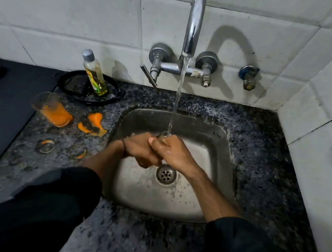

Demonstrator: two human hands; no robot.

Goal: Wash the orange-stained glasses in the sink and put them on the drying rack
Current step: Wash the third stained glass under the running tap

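Observation:
Both my hands meet over the steel sink (223, 153), under the running stream from the tap (194, 21). My right hand (175, 154) is curled around what looks like a clear glass (163, 135), which shows only as a glint at its top and bottom. My left hand (139, 149) is wrapped against it from the left and is motion-blurred. A second glass (45, 105) lies on its side on the counter at the left, with orange liquid pooled at its mouth.
Orange puddles (93, 123) and ring marks (46, 146) stain the speckled counter left of the sink. A soap bottle (94, 74) leans in a black dish (112, 96) by the wall. A dark mat (4, 103) lies far left. Tiled wall closes the right side.

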